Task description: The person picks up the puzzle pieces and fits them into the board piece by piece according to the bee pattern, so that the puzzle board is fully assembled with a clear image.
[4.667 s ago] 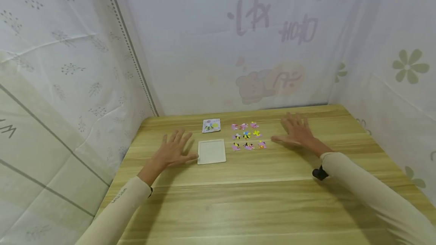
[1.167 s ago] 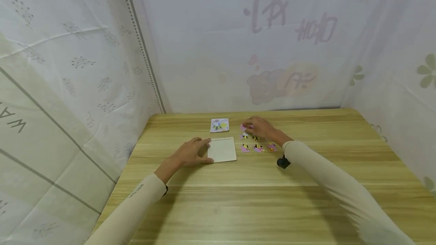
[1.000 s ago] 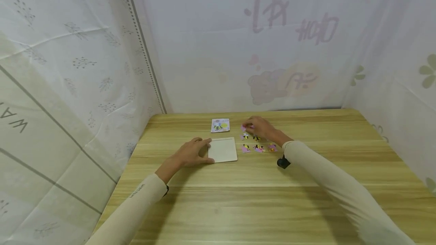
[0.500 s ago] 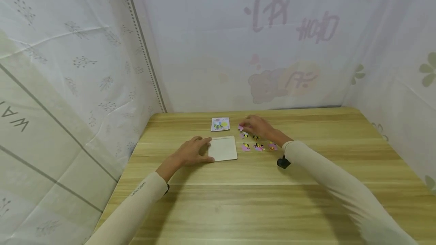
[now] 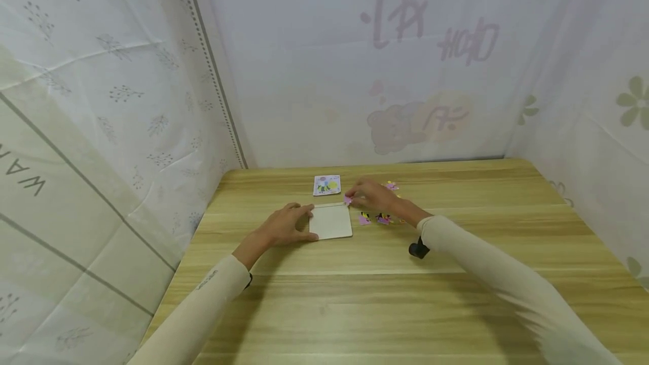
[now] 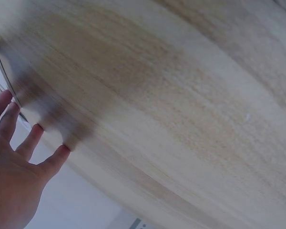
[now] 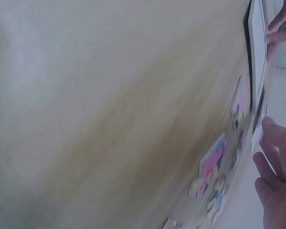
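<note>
In the head view my left hand (image 5: 281,227) rests at the left edge of a square, cream-coloured puzzle tray (image 5: 332,222), thumb near the lower corner and fingers near the upper one. Its fingers look straight and spread in the left wrist view. My right hand (image 5: 372,193) pinches a pink puzzle piece (image 5: 347,200) at the tray's upper right corner. To the right of the tray lie several loose puzzle pieces (image 5: 383,218), pink with yellow and black parts; my right hand and wrist hide some of them. The right wrist view shows the tray (image 7: 257,52) edge-on.
A small card (image 5: 327,185) printed with a bee picture lies behind the tray. The wood-grain table (image 5: 314,308) stretches toward me. White patterned cloth (image 5: 314,72) hangs behind the table and along both sides.
Earlier both hands lay spread on the table; the left then moved to the tray. My right hand has carried the pink puzzle piece left from the back row to the tray's corner.
</note>
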Action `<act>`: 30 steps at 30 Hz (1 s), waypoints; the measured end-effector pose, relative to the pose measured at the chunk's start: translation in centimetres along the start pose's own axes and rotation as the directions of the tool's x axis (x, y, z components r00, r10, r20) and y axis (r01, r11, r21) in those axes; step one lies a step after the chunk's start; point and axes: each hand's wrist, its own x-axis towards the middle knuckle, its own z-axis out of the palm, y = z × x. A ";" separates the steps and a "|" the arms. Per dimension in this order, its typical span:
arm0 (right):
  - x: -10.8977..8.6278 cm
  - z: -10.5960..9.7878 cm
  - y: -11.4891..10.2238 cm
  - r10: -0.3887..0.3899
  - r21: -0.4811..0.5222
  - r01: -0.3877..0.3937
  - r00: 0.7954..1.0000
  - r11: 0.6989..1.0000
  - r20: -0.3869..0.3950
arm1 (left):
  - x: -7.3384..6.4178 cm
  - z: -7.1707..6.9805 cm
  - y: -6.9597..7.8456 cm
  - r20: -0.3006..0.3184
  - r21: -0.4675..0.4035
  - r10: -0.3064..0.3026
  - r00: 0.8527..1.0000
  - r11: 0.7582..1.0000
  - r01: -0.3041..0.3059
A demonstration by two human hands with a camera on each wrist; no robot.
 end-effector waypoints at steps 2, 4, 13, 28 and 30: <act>0.0 0.2 -0.4 -0.007 0.031 0.007 1.000 0.999 0.007 | 0.0 0.0 0.0 -0.003 -0.004 0.001 1.000 1.000 -0.001; 0.1 0.4 -0.8 -0.007 0.057 0.006 1.000 0.998 0.018 | 0.1 0.0 -0.1 -0.002 -0.004 -0.001 1.000 1.000 0.001; 0.8 1.2 -2.4 -0.006 0.066 0.002 0.998 0.998 0.060 | 0.1 0.1 -0.1 0.005 -0.015 -0.011 1.000 1.000 0.011; 2.8 3.5 -3.8 -0.087 0.005 0.087 0.993 0.996 0.080 | 0.0 0.0 -0.1 0.002 -0.011 0.014 1.000 1.000 -0.014; 3.0 3.7 -4.2 -0.095 -0.003 0.096 0.992 0.995 0.085 | -0.1 -0.1 -0.1 0.000 -0.009 0.016 1.000 1.000 -0.016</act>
